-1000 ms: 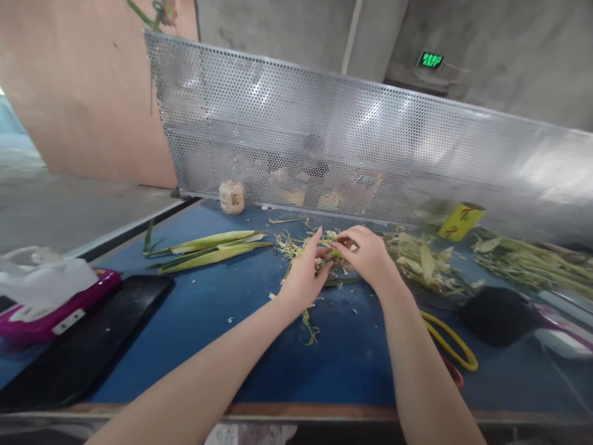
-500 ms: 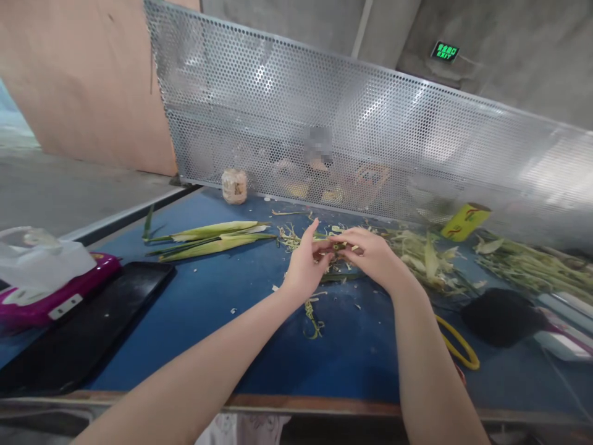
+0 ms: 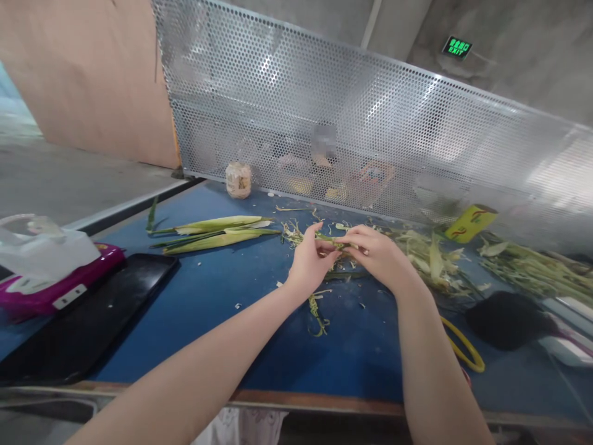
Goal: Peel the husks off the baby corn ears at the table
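My left hand [image 3: 309, 258] and my right hand [image 3: 370, 250] meet over the middle of the blue table, fingertips almost touching. Between them is a strip of green corn leaf [image 3: 339, 245], pinched from both sides and mostly covered by the fingers. The left thumb and fingers close on one end, while the right ones close on the other. Torn shreds of leaf [image 3: 293, 233] lie around and under the hands. Nearer to me, a narrow, braided-looking green strand [image 3: 317, 314] with curled ends rests on the tabletop.
Long green husks [image 3: 217, 233] lie left; a heap of pale husks [image 3: 435, 256] lies right. A black tray [image 3: 115, 309], purple device [image 3: 88, 278], jar [image 3: 238, 180], yellow box [image 3: 471, 223], yellow ring [image 3: 466, 349] and black pad [image 3: 507, 320] surround them. A perforated metal screen [image 3: 287, 93] stands behind.
The view has shifted slightly, so the scene sits a little to the right. Both hands stay together on the leaf strip, with a small shift of the fingers.
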Available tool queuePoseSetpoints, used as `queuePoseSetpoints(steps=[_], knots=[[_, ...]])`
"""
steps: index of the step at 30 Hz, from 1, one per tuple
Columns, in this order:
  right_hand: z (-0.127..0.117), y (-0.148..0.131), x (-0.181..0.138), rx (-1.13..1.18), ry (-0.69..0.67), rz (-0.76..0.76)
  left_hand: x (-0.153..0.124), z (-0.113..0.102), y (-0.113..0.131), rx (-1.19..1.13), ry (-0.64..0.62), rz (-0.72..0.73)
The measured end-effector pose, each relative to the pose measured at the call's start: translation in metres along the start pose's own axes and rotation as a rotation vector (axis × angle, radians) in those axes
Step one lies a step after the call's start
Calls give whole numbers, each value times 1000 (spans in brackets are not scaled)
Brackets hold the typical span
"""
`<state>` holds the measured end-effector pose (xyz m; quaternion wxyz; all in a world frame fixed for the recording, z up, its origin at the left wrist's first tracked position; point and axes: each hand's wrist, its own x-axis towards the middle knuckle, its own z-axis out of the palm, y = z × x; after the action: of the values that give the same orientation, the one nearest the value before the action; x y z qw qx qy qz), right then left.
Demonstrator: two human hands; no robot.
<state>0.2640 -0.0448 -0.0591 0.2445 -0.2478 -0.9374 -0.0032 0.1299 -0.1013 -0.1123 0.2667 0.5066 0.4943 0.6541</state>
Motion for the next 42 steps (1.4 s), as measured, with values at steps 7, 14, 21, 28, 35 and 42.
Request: queuePoseSetpoints(steps=[7, 14, 21, 28, 35, 42], knots=[[1, 0, 1, -93, 113, 46, -2, -1, 4, 108, -49, 19], [3, 0, -1, -121, 141, 75, -2, -2, 1, 203, -77, 91], [2, 2, 0, -214, 172, 70, 0, -3, -1, 249, -59, 167], [-1, 3, -3, -185, 150, 40, 0, -3, -3, 236, 9, 171], [-9, 2, -6, -342, 201, 78, -3, -1, -1, 277, -42, 148], [-12, -12, -3, -459, 211, 201, -5, 5, -1, 186, -35, 153]])
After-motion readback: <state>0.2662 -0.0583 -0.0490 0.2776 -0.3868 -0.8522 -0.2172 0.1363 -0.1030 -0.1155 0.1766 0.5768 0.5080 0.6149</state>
